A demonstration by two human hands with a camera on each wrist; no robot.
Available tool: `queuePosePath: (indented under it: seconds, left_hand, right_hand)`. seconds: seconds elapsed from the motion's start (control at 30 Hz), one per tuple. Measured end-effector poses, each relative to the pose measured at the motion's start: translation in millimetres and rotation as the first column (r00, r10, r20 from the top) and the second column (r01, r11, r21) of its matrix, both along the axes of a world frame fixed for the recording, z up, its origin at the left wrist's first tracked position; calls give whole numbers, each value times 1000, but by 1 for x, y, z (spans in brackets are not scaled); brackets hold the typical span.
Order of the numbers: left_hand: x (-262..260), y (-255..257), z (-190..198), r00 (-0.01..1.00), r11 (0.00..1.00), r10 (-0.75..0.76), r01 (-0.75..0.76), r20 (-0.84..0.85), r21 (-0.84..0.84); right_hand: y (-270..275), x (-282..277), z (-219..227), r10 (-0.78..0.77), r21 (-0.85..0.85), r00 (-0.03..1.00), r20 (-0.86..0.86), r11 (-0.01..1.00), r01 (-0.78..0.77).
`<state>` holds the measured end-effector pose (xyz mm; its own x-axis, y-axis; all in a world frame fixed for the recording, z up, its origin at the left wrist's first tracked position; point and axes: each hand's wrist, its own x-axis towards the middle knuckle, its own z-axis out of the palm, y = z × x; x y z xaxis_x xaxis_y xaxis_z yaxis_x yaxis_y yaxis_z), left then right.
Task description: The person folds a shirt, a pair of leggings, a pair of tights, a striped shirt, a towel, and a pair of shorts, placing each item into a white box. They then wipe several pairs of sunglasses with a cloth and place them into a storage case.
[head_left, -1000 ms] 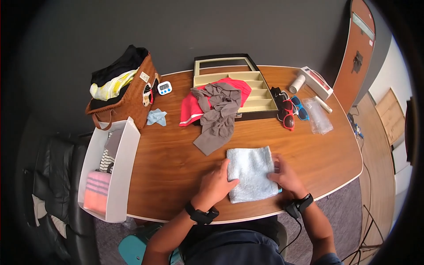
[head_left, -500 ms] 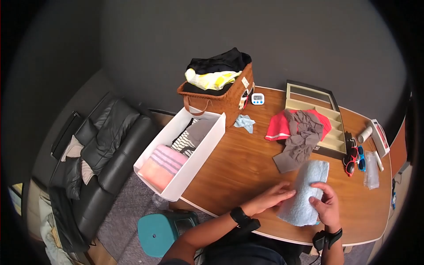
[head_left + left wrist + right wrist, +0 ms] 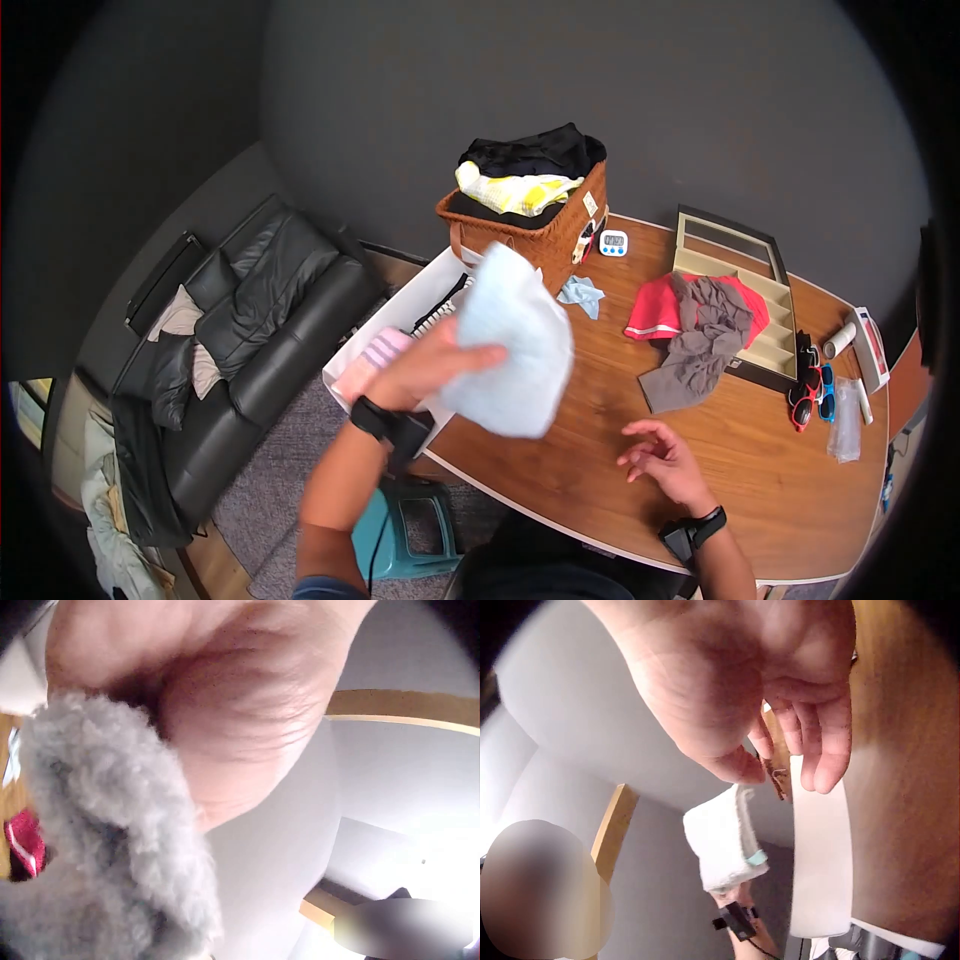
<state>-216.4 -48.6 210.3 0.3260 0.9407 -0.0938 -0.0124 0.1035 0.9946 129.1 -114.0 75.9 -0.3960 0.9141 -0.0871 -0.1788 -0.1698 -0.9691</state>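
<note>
My left hand [image 3: 425, 370] grips a folded light blue towel [image 3: 515, 345], raised over the table's left side and overlapping the white bin [image 3: 400, 300]. Up close in the left wrist view, the fluffy towel [image 3: 120, 825] lies against the palm. Inside the bin are a pink-and-orange towel [image 3: 380, 360] with purple stripes and a black-and-white striped cloth [image 3: 442, 308], both partly hidden. My right hand [image 3: 668, 468] hovers by the table's front edge with loosely bent fingers and holds nothing. In the right wrist view, the raised towel [image 3: 724, 840] shows beyond its fingers.
Behind the bin stands a brown basket [image 3: 520, 238] heaped with clothes. A timer [image 3: 613, 243] and small blue cloth [image 3: 582, 296] lie beside it. Grey and red garments [image 3: 700, 330] drape over a compartment case [image 3: 770, 345]; sunglasses [image 3: 803, 400] sit right. A teal stool [image 3: 385, 535] stands below.
The towel went from flat on the table, to folded over between both hands, to raised leftward in the left hand. My right hand has let go. The head view has turned left.
</note>
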Motion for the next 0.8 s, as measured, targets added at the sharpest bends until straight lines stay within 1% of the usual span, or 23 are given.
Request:
queuePosePath:
  seconds: [0.03, 0.07, 0.1, 0.13, 0.17, 0.2, 0.27, 0.33, 0.37, 0.4, 0.43, 0.47, 0.5, 0.57, 0.6, 0.63, 0.67, 0.7, 0.73, 0.77, 0.8]
  left_hand:
    - [-15, 9, 10, 999, 1000, 18, -19, 40, 7]
    - [-38, 24, 16, 1000, 1000, -5, 5, -16, 23]
    - [-56, 36, 19, 1000, 997, -18, 20, -22, 78]
    - [-72, 48, 21, 1000, 995, -26, 26, -5, 98]
    - [-86, 57, 25, 999, 995, -15, 19, -38, 99]
    - [-99, 70, 24, 999, 996, -25, 29, -45, 85]
    - [-124, 97, 5, 998, 996, -42, 45, -47, 75]
    - [-148, 125, -31, 968, 999, -37, 29, -248, -37]
    - [-161, 136, -57, 953, 995, -54, 26, -298, -98]
    - [-169, 141, -76, 890, 996, -84, 57, -448, -75]
    - [-174, 146, -92, 801, 994, -110, 93, -588, -59]
    - [-172, 148, -103, 693, 996, -63, 85, -719, -6]
    - [-173, 151, -111, 693, 996, -75, 92, -717, -15]
    - [-165, 147, -114, 714, 992, 22, 72, -700, 104]
    - [-159, 144, -109, 660, 983, 73, 80, -748, 167]
    - [-155, 142, -108, 660, 983, 61, 90, -749, 159]
    - [-154, 141, -106, 775, 985, 85, 30, -626, 171]
    - [-154, 141, -102, 865, 985, 114, -32, -489, 172]
    - [-151, 138, -96, 898, 987, 113, -53, -426, 151]
    - [-149, 135, -90, 896, 988, 110, -50, -431, 148]
    - [-146, 133, -83, 904, 988, 134, -90, -407, 126]
  right_hand:
    - [2, 0, -11, 28, -47, 1000, -12, 998, -28]
    - [4, 0, -22, 55, -95, 998, -24, 994, -57]
    - [6, 2, -37, 55, -93, 998, -25, 994, -57]
    - [8, 5, -52, 112, -109, 994, -11, 988, -112]
    - [11, 6, -58, 167, -125, 986, 2, 978, -166]
    - [10, 3, -49, 145, -146, 989, -22, 978, -147]
    - [11, 4, -50, 148, -153, 989, -30, 977, -151]
    - [12, 6, -50, 151, -160, 988, -37, 975, -155]
    - [11, 7, -50, 160, -164, 986, -44, 973, -165]
    - [12, 7, -51, 166, -167, 985, -52, 971, -172]
    - [13, 7, -50, 158, -167, 986, -53, 972, -164]
    - [11, 6, -51, 147, -179, 988, -40, 972, -152]
    - [10, 6, -52, 137, -193, 990, -28, 971, -140]
    - [11, 7, -55, 139, -190, 990, -26, 971, -142]
    - [11, 8, -56, 146, -175, 989, -25, 973, -148]
    - [9, 9, -55, 137, -182, 990, -26, 973, -139]
    - [9, 9, -53, 137, -188, 990, -30, 972, -140]
    - [10, 8, -52, 138, -191, 990, -37, 971, -143]
    - [10, 8, -52, 136, -195, 990, -43, 971, -141]
    - [9, 8, -53, 143, -182, 989, -49, 972, -150]
    - [9, 9, -54, 152, -168, 987, -52, 973, -158]
